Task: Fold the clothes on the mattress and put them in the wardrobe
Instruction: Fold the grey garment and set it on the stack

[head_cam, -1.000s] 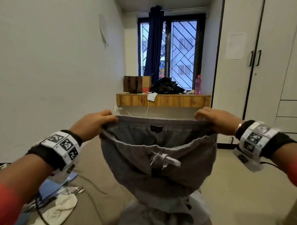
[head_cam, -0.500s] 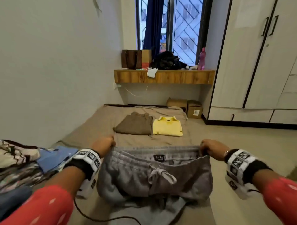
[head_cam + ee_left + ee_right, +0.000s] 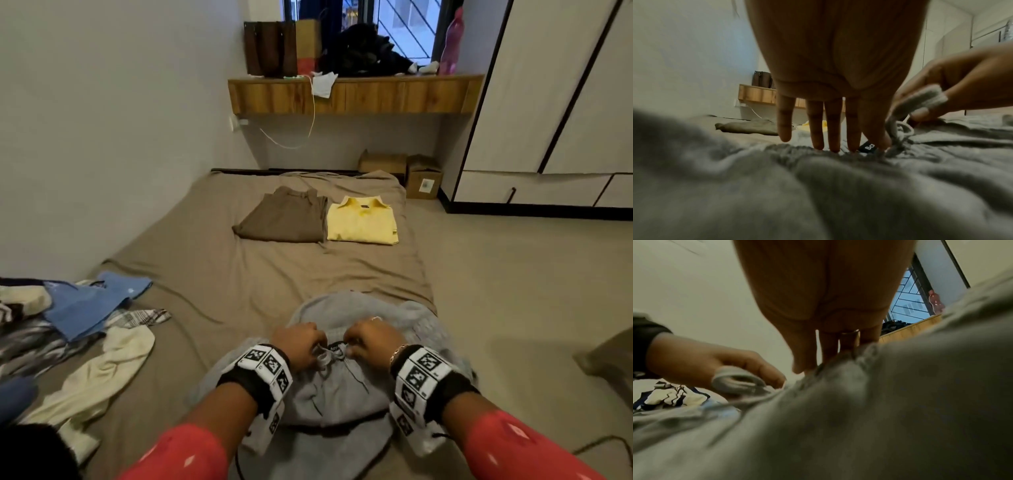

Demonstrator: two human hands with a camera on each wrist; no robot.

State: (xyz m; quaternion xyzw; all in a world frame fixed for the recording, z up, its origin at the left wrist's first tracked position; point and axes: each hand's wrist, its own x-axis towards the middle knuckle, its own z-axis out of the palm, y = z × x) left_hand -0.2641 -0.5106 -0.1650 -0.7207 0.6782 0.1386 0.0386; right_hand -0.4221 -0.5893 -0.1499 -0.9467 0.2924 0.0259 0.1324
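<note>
Unfolded pile point(image 3: 68, 318) at the mattress's point(image 3: 212, 274) left edge, near end: blue piece, checked piece, cream garment point(image 3: 102, 373) trailing toward the near corner.

Grey sweatpants point(image 3: 335, 390) bunched at the near end of the mattress, toward its right edge, waistband up, black label showing between the two hands.

Left hand point(image 3: 297, 346) on the waistband left of the label; head view shows it curled over the band and the drawstring point(image 3: 329, 359), while the left wrist view shows its fingers point(image 3: 817, 126) pointing down with tips on the ribbed band. Whether it grasps or only presses, cannot tell.

Right hand point(image 3: 371, 337) just right of the label, almost touching the left; thumb and fingers pinch a fold of grey waistband, plain in the left wrist view.

Far half of the mattress: folded brown garment point(image 3: 284, 219), and touching its right side a folded yellow polo point(image 3: 361, 222).

Wardrobe point(image 3: 555, 102) along the right wall, doors closed.
</note>
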